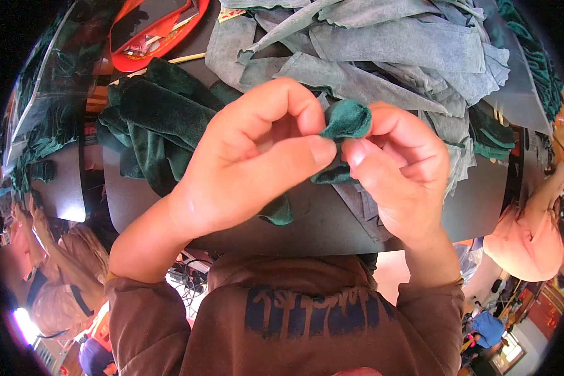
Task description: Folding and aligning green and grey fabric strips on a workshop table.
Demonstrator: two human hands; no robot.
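Between my two hands, above the dark table [307, 235], is a small folded piece of green velvet fabric [349, 118]. My left hand [250, 150] pinches its left end between thumb and fingers. Thumb and fingers of my right hand [404, 160] grip its right side. The fabric curls up into a rounded fold between the fingertips. More green fabric [332, 175] shows just below my fingers; whether it belongs to the held piece I cannot tell. Crumpled dark green velvet [156, 119] lies left of and behind my left hand.
A large pile of grey-backed fabric pieces [395, 50] covers the back right. An orange-red tray [128, 62] with small items sits at the back left. Small green pieces [492, 135] lie at the right. Other people [526, 241] work on both sides, beyond clear panels [514, 56].
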